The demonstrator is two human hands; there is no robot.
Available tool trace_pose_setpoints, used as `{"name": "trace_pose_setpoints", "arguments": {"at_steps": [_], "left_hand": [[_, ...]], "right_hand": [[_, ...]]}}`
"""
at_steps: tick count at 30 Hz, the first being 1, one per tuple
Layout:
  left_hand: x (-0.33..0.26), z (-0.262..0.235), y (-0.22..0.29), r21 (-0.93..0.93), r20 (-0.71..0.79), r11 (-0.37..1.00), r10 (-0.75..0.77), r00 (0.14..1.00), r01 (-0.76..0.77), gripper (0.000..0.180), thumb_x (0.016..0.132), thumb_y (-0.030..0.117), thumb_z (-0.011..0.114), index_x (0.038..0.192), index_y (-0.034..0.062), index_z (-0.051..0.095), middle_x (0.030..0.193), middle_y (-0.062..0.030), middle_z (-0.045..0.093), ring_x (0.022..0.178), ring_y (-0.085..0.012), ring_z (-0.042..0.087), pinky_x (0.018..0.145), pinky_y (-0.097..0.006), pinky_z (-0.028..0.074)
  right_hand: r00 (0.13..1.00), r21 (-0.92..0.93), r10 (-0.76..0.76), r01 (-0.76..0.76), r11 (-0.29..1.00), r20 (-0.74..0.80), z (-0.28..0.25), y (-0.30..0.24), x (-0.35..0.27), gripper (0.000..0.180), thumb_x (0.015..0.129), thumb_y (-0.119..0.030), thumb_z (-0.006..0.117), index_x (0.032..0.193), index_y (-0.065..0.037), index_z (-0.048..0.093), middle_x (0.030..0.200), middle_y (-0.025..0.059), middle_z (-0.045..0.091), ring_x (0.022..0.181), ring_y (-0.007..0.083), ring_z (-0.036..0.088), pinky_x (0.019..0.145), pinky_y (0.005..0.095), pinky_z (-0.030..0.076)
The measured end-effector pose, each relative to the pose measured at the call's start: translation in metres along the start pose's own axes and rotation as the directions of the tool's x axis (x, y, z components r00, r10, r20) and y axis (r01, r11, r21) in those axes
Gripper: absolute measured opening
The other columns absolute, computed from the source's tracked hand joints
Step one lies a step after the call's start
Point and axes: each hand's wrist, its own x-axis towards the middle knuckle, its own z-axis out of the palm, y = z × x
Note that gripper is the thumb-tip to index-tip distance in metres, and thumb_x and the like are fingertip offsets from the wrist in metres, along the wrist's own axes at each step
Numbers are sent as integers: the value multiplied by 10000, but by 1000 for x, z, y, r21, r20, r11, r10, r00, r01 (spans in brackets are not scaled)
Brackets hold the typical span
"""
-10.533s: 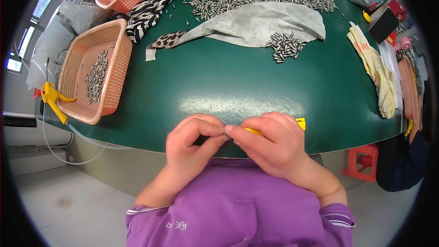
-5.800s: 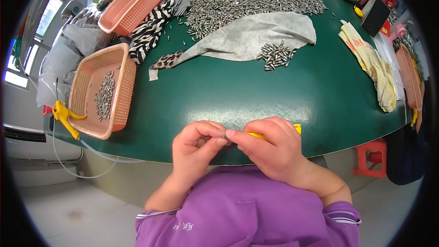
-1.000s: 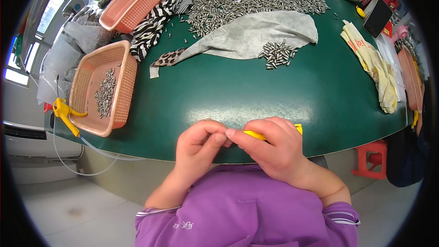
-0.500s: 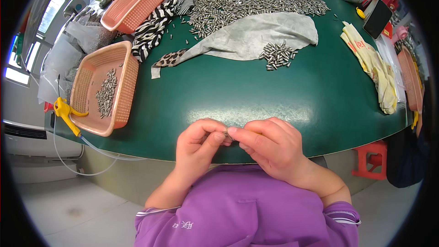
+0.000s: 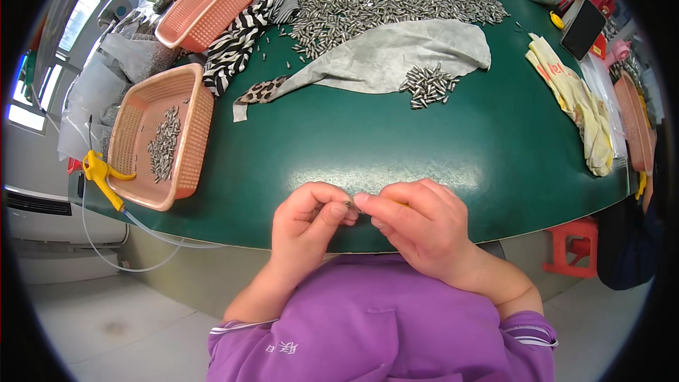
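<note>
L hand [image 5: 309, 216] & R hand [image 5: 417, 223] both pinch one small metal pin [image 5: 349, 204] at fingertips. Pink mesh basket [image 5: 185, 143] holds few shiny pins; grey cloth [image 5: 396, 53] w/ small pile.

We see a tiny metal piece [image 5: 349, 204] pinched between the fingertips of our left hand [image 5: 309, 221] and our right hand [image 5: 417, 226], which meet at the near edge of the table. The piece is grey and shiny, and only a sliver of it shows between the thumb and forefinger tips, so we cannot tell its full shape or how it is turned. Both hands curl closed around it, knuckles up.
</note>
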Motion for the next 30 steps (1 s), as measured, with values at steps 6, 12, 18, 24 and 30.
{"name": "trace_pose_setpoints", "arguments": {"at_steps": [6, 12, 18, 24, 30], "left_hand": [[-2, 0, 0, -8, -1, 1000, -10, 1000, 10, 42, 961, 31, 566, 970, -3, 589, 912, -57, 635, 827, -115, 626, 759, -250, 535], [-1, -1, 0, 19, 9, 1000, -6, 1000, 6, 35, 956, 21, 570, 973, -1, 592, 913, -55, 634, 822, -114, 629, 743, -247, 535], [-1, 0, 1, 1, 22, 1000, -26, 999, 26, 37, 961, 20, 559, 971, 2, 590, 891, -50, 640, 824, -106, 616, 751, -241, 521], [-1, 1, 0, -28, -6, 999, -26, 1000, 26, 47, 962, 34, 567, 979, -3, 590, 894, -55, 641, 823, -110, 626, 756, -245, 531], [-1, 1, 0, -21, 2, 1000, -7, 1000, 7, 52, 962, 31, 563, 976, -8, 595, 898, -55, 642, 823, -112, 629, 756, -247, 533]], "right_hand": [[1000, 29, -10, 10, 1000, 4, 2, -1, 0, 421, 736, -132, 714, 1153, -167, 671, 869, -9, 608, 711, 166, 608, 573, 293, 470], [1000, 40, -3, 3, 999, 9, 3, 0, 0, 431, 725, -136, 713, 1153, -170, 674, 870, -4, 608, 710, 169, 605, 577, 296, 469], [999, -50, -23, 21, 999, -31, 3, 2, 0, 428, 721, -129, 711, 1146, -167, 677, 880, 20, 608, 705, 175, 600, 579, 296, 470], [1000, 24, -23, 23, 999, -10, 1, -1, 1, 422, 723, -122, 716, 1142, -152, 675, 868, -2, 613, 696, 169, 603, 570, 292, 470], [1000, 47, -12, 12, 999, -13, 3, -1, 0, 413, 739, -125, 701, 1150, -161, 674, 866, -6, 614, 701, 167, 604, 571, 291, 468]]}}
